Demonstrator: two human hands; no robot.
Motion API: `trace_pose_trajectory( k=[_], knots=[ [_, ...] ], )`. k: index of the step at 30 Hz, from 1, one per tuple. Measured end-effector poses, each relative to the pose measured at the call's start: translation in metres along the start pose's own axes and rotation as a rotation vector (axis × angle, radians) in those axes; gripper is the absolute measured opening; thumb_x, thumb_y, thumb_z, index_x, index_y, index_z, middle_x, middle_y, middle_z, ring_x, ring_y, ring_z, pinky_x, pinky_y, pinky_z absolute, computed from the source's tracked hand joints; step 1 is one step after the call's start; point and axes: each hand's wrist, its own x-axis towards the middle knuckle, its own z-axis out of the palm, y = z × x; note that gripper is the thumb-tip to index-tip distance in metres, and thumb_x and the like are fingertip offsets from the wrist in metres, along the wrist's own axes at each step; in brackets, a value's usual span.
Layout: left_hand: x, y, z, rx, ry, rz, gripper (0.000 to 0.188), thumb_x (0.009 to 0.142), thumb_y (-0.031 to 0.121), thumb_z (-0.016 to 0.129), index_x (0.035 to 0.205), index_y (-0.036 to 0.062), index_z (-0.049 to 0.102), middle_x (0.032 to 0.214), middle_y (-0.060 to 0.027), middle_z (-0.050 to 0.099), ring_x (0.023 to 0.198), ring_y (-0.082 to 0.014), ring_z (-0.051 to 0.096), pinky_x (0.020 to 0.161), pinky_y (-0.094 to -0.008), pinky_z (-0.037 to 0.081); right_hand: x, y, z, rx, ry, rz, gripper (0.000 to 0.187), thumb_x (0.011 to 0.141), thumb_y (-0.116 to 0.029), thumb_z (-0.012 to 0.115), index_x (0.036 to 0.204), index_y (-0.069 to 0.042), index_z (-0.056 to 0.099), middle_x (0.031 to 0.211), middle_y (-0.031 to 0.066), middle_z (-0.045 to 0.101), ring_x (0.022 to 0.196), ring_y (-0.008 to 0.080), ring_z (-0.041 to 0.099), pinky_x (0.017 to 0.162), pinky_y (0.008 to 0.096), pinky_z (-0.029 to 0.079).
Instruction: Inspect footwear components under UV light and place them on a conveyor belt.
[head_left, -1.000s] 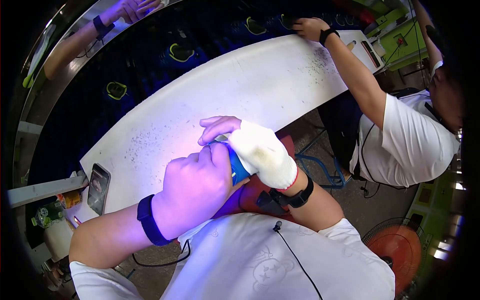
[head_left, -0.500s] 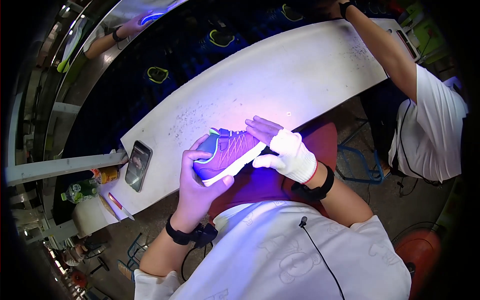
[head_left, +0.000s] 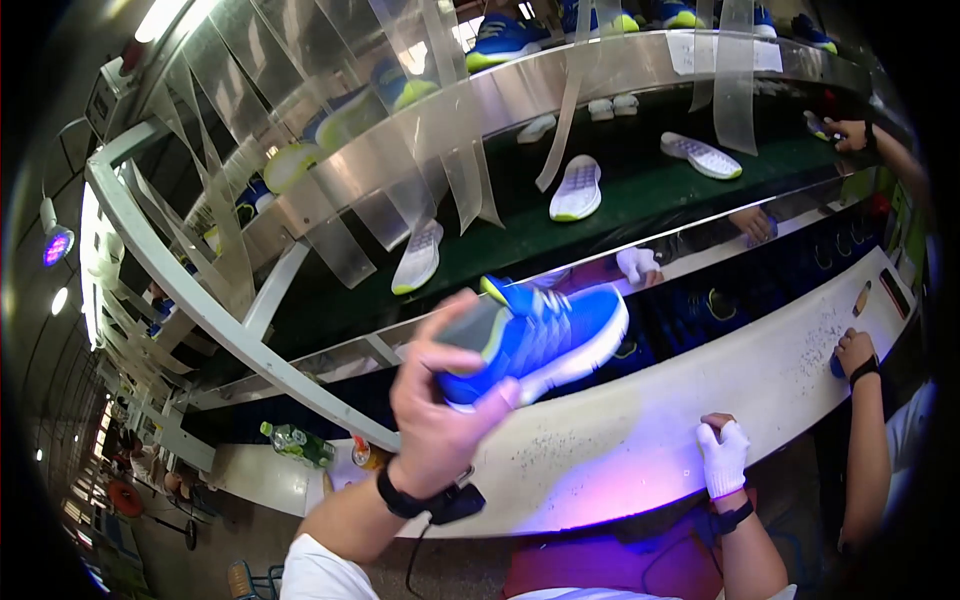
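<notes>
A blue sneaker [head_left: 545, 340] with a white sole and lime-green collar trim is lifted in front of the conveyor rack, its toe toward the right. My left hand [head_left: 435, 405] grips it by the heel, thumb along the sole's side and fingers at the ankle opening. Away from the shoe, my right hand [head_left: 722, 455], in a white glove with bare fingertips, rests at the near edge of the white table [head_left: 570, 450]. Its fingers are curled in, and nothing shows in them.
Above the table runs a green belt [head_left: 510, 215] carrying several white soles [head_left: 577, 188]. Blue shoes [head_left: 505, 42] stand on the upper shelf behind clear plastic strips [head_left: 465, 150]. A grey metal frame bar [head_left: 230, 325] crosses at left, near a green bottle [head_left: 297, 443]. A co-worker's hand [head_left: 853, 352] is at right.
My left hand has raised the sneaker up and away from my lap toward the rack. My right hand has come off the shoe and down to the table edge. The view has tilted up.
</notes>
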Motion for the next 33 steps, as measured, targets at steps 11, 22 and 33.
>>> trace_pose_trajectory(
  k=[11, 22, 33],
  knots=[
    [0.392, -0.082, -0.029, 1.124, 0.008, 0.159, 0.071, 0.106, 0.062, 0.054, 0.166, 0.0268, 0.04, 0.164, -0.0224, 0.049, 0.152, -0.0423, 0.046, 0.124, -0.0553, 0.037, 0.006, 0.004, 0.027, -0.301, 0.017, -0.256, 0.018, 0.091, -0.017, 0.077, 0.079, -0.004, 0.071, 0.085, 0.0172, 0.073, 0.084, 0.0391, 0.07, 0.08, 0.0517, 0.056],
    [0.11, -0.105, -0.075, 1.237, -0.314, 0.201, 0.038, 0.1, 0.028, 0.074, 0.127, 0.0013, 0.072, 0.137, -0.0197, 0.071, 0.13, -0.0388, 0.065, 0.109, -0.0494, 0.051, 0.001, 0.004, 0.014, -0.253, -0.042, -0.322, 0.018, 0.089, -0.017, 0.08, 0.077, -0.007, 0.072, 0.081, 0.0144, 0.073, 0.082, 0.0368, 0.071, 0.078, 0.0496, 0.056],
    [0.068, -0.08, -0.103, 0.689, -0.179, -0.076, 0.019, 0.094, -0.009, 0.07, 0.111, -0.0019, 0.066, 0.096, -0.0148, 0.072, 0.083, -0.0267, 0.072, 0.078, -0.037, 0.058, -0.002, 0.006, 0.003, -0.285, -0.076, -0.342, 0.019, 0.09, -0.019, 0.08, 0.078, -0.006, 0.073, 0.082, 0.0156, 0.074, 0.082, 0.0372, 0.071, 0.077, 0.0495, 0.056]
  ],
)
